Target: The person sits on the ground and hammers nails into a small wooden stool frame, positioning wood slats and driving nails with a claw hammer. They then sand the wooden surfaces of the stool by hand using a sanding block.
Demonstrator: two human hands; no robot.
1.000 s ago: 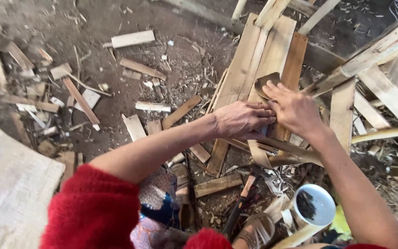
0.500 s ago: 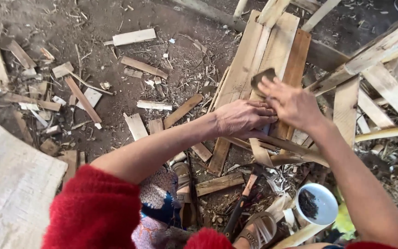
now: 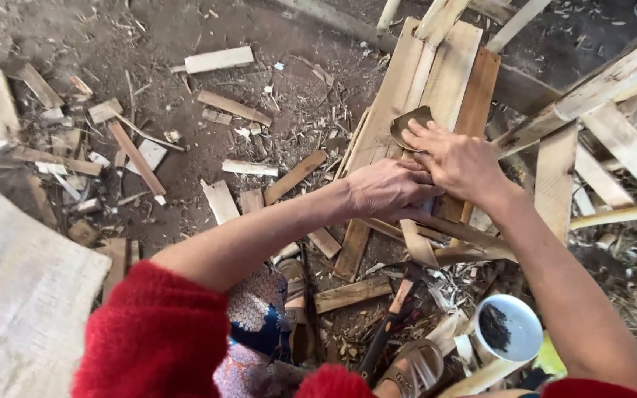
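Bare dirt floor strewn with wood offcuts, shavings, flat planks, a white cup
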